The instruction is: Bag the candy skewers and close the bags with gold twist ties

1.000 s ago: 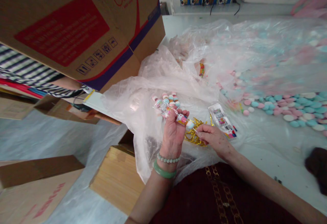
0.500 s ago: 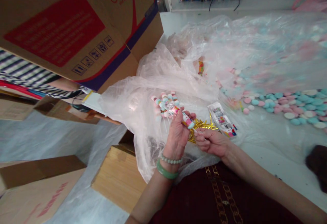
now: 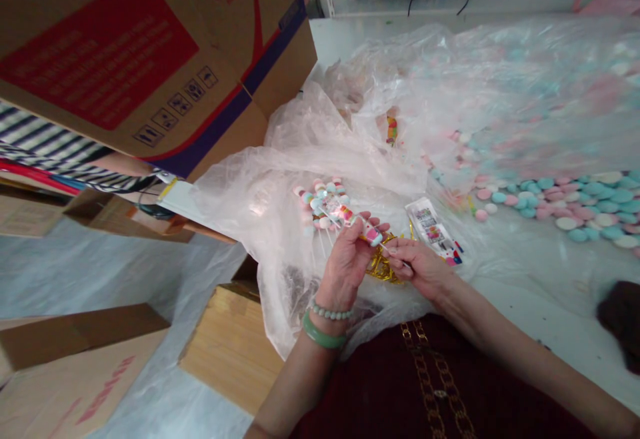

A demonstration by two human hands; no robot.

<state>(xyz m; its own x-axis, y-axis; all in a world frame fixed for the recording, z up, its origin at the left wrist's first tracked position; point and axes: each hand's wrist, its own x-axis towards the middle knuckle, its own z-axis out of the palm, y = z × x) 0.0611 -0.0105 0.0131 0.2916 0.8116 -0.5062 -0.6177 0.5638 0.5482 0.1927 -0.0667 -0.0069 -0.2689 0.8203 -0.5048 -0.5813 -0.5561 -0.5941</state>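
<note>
My left hand point(image 3: 349, 252), with a green bangle and a beaded bracelet at the wrist, closes around a colourful wrapped marshmallow lollipop point(image 3: 369, 233). The thumb presses on its clear wrapper. Fingers of my right hand point(image 3: 411, 260) pinch the white stick at the lollipop's lower end. Below and between the hands lies a bunch of gold twist ties point(image 3: 384, 267). Several finished-looking marshmallow sticks point(image 3: 325, 200) rest on the plastic sheet just beyond my left hand. A stack of printed wrapper bags point(image 3: 431, 225) lies right of the hands.
Pink, blue and white marshmallows point(image 3: 590, 202) spread over the right of the table, partly under clear plastic sheeting point(image 3: 400, 59). A large carton point(image 3: 165, 45) stands at the upper left. Open boxes point(image 3: 235, 345) sit on the floor. A person's striped sleeve point(image 3: 45, 139) shows behind the carton.
Both hands have shifted slightly right with the lollipop. My right fingers have moved a little down along the stick, and its end now shows past them.
</note>
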